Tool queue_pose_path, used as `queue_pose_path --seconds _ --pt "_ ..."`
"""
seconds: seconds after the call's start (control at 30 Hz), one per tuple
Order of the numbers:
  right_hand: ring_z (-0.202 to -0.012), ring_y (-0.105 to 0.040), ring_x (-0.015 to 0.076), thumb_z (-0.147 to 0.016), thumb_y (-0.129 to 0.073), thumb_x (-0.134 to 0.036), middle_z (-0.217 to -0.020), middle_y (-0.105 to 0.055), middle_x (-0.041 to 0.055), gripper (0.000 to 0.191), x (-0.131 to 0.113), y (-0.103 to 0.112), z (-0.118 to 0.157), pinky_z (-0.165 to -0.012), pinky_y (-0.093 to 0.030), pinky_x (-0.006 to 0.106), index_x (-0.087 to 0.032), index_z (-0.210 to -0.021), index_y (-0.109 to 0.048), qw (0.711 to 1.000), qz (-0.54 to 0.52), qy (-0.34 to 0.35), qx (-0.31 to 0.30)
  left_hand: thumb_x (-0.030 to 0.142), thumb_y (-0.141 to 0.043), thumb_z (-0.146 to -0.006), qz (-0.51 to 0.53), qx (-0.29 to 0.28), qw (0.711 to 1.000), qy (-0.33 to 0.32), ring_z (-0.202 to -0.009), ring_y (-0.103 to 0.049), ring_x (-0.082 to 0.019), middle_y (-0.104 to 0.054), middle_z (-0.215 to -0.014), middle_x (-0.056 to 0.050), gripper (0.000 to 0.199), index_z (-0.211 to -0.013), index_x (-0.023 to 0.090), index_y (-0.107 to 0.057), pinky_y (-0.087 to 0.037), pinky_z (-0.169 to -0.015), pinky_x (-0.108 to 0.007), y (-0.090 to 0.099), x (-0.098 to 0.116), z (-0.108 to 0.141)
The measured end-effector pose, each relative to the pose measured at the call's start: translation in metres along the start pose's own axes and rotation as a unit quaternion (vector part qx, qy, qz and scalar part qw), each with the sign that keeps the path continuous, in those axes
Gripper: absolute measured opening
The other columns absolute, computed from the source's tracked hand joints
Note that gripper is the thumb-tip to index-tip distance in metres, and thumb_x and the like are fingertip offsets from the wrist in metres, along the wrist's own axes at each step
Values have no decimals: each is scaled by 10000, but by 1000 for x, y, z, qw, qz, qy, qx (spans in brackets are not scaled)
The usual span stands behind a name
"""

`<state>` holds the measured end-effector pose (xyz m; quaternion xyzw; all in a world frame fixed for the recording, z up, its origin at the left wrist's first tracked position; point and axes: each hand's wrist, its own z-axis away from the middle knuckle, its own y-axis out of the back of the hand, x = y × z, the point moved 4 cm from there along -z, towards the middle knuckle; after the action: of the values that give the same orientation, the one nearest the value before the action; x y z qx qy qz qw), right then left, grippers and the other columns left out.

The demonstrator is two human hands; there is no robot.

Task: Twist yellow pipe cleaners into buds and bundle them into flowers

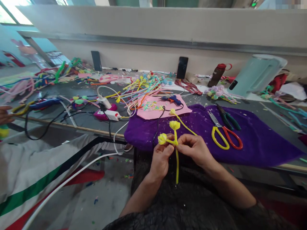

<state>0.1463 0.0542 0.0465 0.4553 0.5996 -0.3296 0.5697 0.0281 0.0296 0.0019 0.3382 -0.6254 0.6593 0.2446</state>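
Between my two hands is a yellow pipe-cleaner flower stem [177, 163] with two round fluffy heads on short branches, its long end hanging down over my lap. My left hand [161, 159] pinches it near the fork, just under the left head. From the other side my right hand [193, 148] closes thumb and fingers on the same joint. Another yellow pipe-cleaner stem [184, 122] with one head lies on the purple cloth [261, 140] just beyond my hands. Scissors [226, 137] with one yellow and one red handle rest on the cloth to the right.
Pliers [227, 116] lie beside the scissors. A glue gun [172, 100] sits on pink paper [151, 114]. Cables and a power strip [102, 114] are to the left. Another person's hand [4, 115] shows at the left edge. A bottle [217, 75] and a pale green jug-like container [257, 75] stand behind.
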Motion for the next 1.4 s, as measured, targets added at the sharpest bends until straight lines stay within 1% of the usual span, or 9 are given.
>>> queue_pose_path --seconds 0.2,0.5,0.77,0.9,0.97,1.07,1.17,1.27,1.4 --pt "-403 -259 36 -601 -687 -249 -452 -413 -59 178 18 -13 7 -402 -179 188 -127 -578 -560 928 -314 -137 -148 347 -759 -557 -27 -110 993 18 -1072 -518 -275 -625 -1063 -97 321 -829 179 -733 -410 -911 -348 -8 9 -5" --pt "-345 -161 -6 -590 -714 -232 -431 -308 -98 261 36 -36 13 -336 -90 155 -131 -570 -474 850 -431 -209 -218 389 -787 -495 -67 -173 982 -24 -1007 -511 -312 -599 -813 -62 183 -591 259 -702 -374 -925 -455 -11 14 -7" --pt "-370 -196 14 -615 -712 -301 -425 -339 -82 289 32 -34 11 -363 -138 177 -132 -543 -488 906 -349 -173 -167 300 -786 -514 -4 -143 990 -21 -938 -527 -227 -594 -777 -36 190 -609 191 -662 -399 -883 -358 -4 9 -7" --pt "-484 -382 60 -684 -670 -294 -555 -488 -35 193 19 -18 9 -476 -307 192 -140 -641 -562 986 -149 -65 -43 241 -789 -508 28 -45 998 20 -839 -577 -177 -640 -784 -16 213 -685 188 -684 -436 -826 -309 0 3 -6" --pt "-548 -456 88 -741 -609 -256 -626 -552 -9 118 10 -11 10 -531 -352 212 -155 -682 -589 999 22 30 20 206 -783 -514 39 -5 999 22 -799 -590 -152 -655 -787 -5 208 -696 190 -683 -443 -803 -286 0 1 -6" --pt "-560 -487 105 -782 -544 -201 -624 -577 11 107 -2 -10 15 -554 -355 233 -168 -702 -607 934 279 202 93 161 -758 -548 39 28 999 2 -771 -585 -122 -641 -741 17 163 -678 189 -665 -438 -790 -254 0 1 -7" --pt "-581 -511 119 -789 -530 -177 -621 -593 25 117 -4 -15 17 -581 -359 251 -170 -710 -617 864 396 289 112 140 -735 -586 15 42 999 -24 -740 -565 -102 -623 -721 21 127 -677 176 -654 -429 -768 -231 0 3 -8" --pt "-566 -508 113 -781 -535 -182 -625 -594 20 116 -3 -11 11 -558 -362 241 -165 -694 -610 914 323 224 96 152 -718 -624 -6 37 999 -16 -750 -566 -108 -635 -753 9 117 -722 175 -659 -426 -779 -238 1 3 -7" --pt "-536 -455 79 -738 -611 -228 -617 -552 -11 103 4 -1 5 -514 -348 198 -155 -670 -583 999 16 25 32 227 -734 -613 -9 -39 999 11 -870 -588 -174 -656 -925 -28 252 -858 208 -675 -433 -835 -300 1 3 -2"
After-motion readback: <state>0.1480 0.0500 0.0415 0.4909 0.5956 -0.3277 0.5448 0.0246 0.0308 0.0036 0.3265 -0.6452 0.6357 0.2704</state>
